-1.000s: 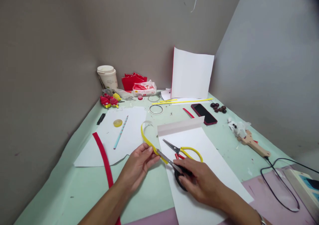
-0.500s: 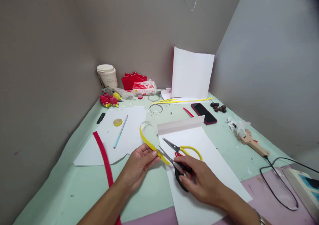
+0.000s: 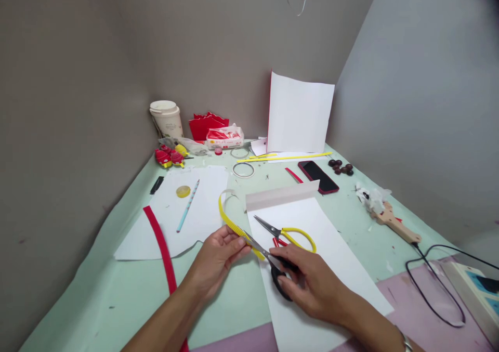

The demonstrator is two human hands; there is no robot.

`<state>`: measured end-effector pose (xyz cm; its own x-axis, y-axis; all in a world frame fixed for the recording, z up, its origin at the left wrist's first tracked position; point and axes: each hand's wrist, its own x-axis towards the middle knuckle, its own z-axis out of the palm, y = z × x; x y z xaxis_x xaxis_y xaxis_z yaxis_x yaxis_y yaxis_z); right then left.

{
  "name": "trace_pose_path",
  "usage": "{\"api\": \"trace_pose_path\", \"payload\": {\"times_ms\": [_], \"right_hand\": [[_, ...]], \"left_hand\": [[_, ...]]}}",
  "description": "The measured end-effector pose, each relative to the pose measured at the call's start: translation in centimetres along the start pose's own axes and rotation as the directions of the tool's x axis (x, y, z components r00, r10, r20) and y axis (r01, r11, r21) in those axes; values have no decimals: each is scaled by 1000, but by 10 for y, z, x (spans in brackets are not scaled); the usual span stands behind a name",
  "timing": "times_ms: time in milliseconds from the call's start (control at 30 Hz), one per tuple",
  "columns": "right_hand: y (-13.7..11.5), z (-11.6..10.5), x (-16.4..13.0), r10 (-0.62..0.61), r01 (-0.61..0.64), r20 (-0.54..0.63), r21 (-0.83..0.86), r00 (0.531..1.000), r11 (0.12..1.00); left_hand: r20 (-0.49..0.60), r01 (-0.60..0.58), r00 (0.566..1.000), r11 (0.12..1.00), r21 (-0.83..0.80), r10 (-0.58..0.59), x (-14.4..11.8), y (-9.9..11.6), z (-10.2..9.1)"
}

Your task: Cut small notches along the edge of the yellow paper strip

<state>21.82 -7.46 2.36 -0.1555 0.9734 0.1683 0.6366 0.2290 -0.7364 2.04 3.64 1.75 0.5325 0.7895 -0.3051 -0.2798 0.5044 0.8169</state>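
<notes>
Between the thumb and fingers of my left hand (image 3: 218,258) is a yellow paper strip (image 3: 230,220), its edge finely notched and its far end curling up and round. My right hand (image 3: 306,279) is closed on the black-handled scissors (image 3: 279,284). Their blades lie against the strip just beside my left thumb. Under my right hand is a white paper sheet (image 3: 331,289) with a folded far edge. On that sheet rests a second pair of scissors (image 3: 298,237) with yellow handles. A red strip (image 3: 166,253) runs past my left forearm.
To the left, a pencil (image 3: 188,206) and a tape roll (image 3: 183,191) lie on white paper. Farther back are a phone (image 3: 318,177), a tape ring (image 3: 243,170), a lidded cup (image 3: 167,119) and a tissue pack (image 3: 225,137). A glue gun (image 3: 393,225) with its cord sits at right.
The scissors' blades have closed together at the yellow strip, and their handles have drawn nearer each other. My left hand holds the strip in nearly the same place.
</notes>
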Motion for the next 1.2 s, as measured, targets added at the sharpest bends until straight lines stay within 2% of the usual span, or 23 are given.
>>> {"api": "trace_pose_path", "payload": {"times_ms": [933, 1200], "right_hand": [[4, 2, -1, -16, 17, 6, -32, 1000, 999], [-1, 1, 0, 39, -39, -24, -8, 999, 999]], "left_hand": [[-2, 23, 1000, 999, 47, -23, 0, 0, 1], [27, 29, 999, 996, 80, -31, -2, -1, 3]]}}
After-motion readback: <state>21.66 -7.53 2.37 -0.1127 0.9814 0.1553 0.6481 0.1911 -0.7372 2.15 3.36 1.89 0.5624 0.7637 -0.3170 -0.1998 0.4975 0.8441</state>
